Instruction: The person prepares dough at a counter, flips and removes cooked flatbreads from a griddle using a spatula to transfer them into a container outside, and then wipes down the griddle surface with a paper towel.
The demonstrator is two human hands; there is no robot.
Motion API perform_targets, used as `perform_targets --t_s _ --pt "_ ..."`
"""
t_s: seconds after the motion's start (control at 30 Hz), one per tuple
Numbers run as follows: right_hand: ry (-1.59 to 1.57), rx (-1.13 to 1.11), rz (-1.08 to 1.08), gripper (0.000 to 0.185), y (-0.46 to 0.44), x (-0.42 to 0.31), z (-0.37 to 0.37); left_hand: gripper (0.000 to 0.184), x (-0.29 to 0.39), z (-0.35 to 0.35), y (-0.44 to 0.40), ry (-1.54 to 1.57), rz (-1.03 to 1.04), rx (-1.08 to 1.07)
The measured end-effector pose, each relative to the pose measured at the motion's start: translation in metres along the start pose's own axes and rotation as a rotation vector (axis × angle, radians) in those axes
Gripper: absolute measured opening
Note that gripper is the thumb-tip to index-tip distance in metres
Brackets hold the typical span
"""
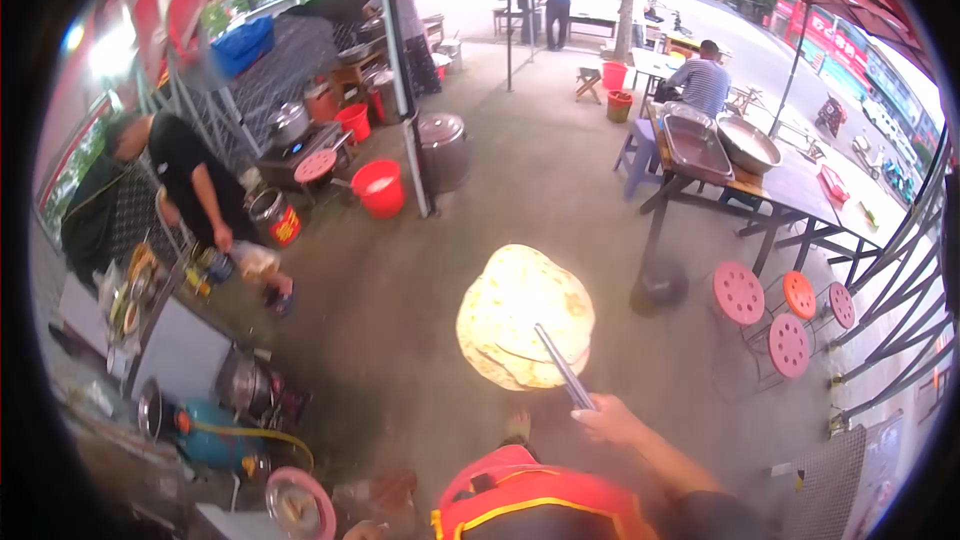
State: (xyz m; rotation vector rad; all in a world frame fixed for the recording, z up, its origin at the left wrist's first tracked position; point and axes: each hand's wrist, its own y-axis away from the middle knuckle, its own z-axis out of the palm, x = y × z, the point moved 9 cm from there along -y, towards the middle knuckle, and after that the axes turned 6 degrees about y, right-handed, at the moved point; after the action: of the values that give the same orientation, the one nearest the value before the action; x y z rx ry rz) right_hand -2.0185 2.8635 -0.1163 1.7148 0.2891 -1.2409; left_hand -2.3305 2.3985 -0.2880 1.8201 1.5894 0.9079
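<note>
My right hand [610,421] is closed around a pair of metal tongs [564,364], held out ahead of my body. Their far end lies on a stack of round, pale flatbreads [522,305] with light brown spots, hanging above the floor. The stack looks like more than one layer, and the breads' edges do not line up. A small patch at the bottom edge seems to be my left hand [365,531]; its fingers are cut off from view. A red apron [520,485] with yellow trim covers my front.
On the left, a person in black [200,175] holds a plastic bag [255,260]. A gas cylinder [215,437] stands lower left. Red buckets [379,188] and a tent pole [408,100] are ahead. To the right are a table with metal trays [697,145] and several stools [738,292].
</note>
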Motion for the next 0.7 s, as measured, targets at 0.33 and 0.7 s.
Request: perform_targets --t_s 0.33,0.7 --pt "-0.18 0.275 -0.092 0.014 -0.193 -0.148 -0.244 0.041 0.715 -0.182 -0.109 -0.011 1.11 0.279" --pt "-0.171 0.374 -0.158 0.016 -0.502 -0.325 -0.507 0.032 0.848 -0.117 -0.343 -0.158 0.518 -0.042"
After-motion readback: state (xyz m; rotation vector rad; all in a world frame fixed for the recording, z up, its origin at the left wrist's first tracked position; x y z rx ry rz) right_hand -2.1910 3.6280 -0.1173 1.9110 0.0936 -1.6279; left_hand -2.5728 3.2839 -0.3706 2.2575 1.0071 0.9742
